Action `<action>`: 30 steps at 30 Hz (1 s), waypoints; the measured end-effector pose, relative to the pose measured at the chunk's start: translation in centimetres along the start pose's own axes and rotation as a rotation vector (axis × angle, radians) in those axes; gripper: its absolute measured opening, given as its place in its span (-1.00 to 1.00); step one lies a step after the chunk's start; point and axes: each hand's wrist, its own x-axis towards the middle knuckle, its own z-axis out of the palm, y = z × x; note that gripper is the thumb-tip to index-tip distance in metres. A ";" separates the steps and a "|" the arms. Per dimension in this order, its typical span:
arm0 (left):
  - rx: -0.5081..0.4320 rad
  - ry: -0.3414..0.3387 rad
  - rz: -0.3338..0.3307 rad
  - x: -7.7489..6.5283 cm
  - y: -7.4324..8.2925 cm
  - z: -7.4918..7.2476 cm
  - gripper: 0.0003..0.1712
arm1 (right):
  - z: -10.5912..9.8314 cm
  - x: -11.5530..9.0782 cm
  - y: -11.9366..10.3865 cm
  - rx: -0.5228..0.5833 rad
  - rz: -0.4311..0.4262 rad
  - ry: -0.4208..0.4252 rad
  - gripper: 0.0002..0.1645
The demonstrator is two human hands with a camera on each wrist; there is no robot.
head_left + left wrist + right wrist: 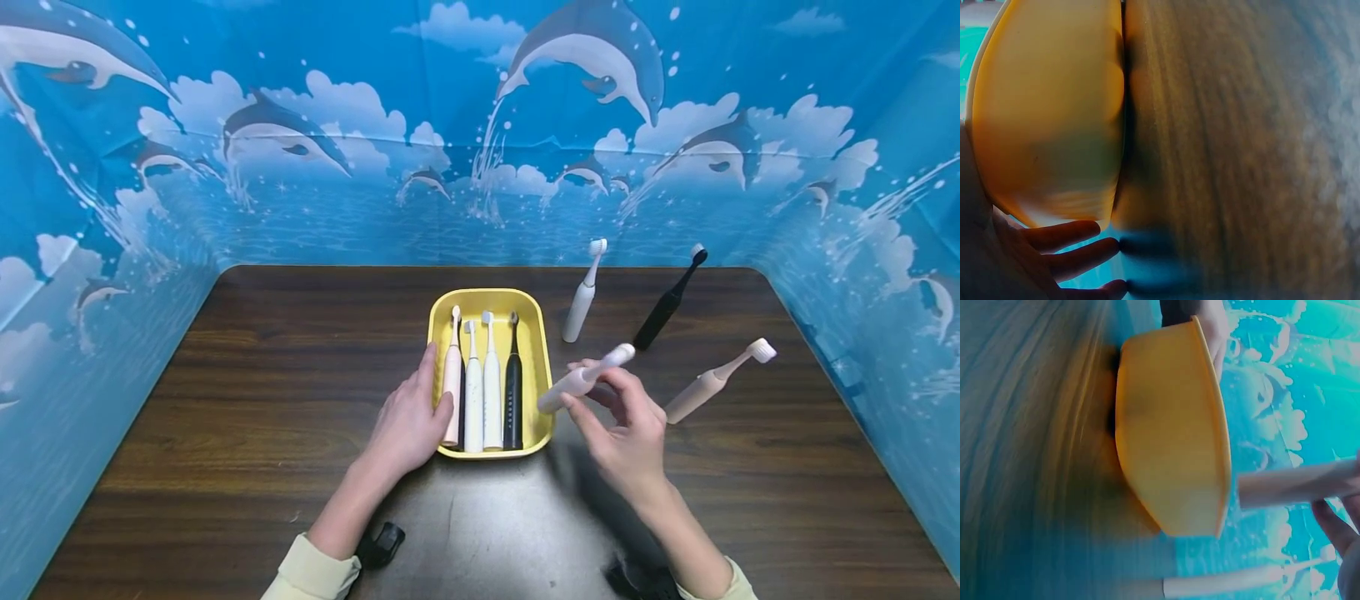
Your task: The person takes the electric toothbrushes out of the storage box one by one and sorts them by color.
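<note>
A blue dolphin-print backdrop (360,204) fills the top and both sides of the head view; below lies a dark wood-grain tabletop (285,350), pale glare (495,517) at lower centre.

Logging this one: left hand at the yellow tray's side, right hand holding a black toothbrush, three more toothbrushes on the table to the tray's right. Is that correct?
The colour is wrong: the head view shows the right hand holding a pale toothbrush, not a black one. The rest stands.

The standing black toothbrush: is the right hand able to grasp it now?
Probably not: the right hand already pinches a pale toothbrush, though the way to the standing black toothbrush looks free.
</note>
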 end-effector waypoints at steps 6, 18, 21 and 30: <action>0.001 -0.003 -0.003 0.0 -0.1 0.1 -0.13 | -2.2 -0.3 -0.6 -0.008 -0.018 0.177 -0.39; -0.001 -0.003 0.009 0.1 -0.1 0.1 -0.12 | -7.8 -3.3 -0.7 -0.221 0.136 0.321 -0.44; -0.004 -0.003 0.002 0.0 -0.1 0.1 -0.13 | -9.4 -4.1 -0.4 -0.305 0.209 0.350 -0.45; -0.006 -0.017 -0.002 0.1 0.0 0.0 -0.12 | -13.1 -5.1 0.7 -0.599 0.405 0.329 -0.40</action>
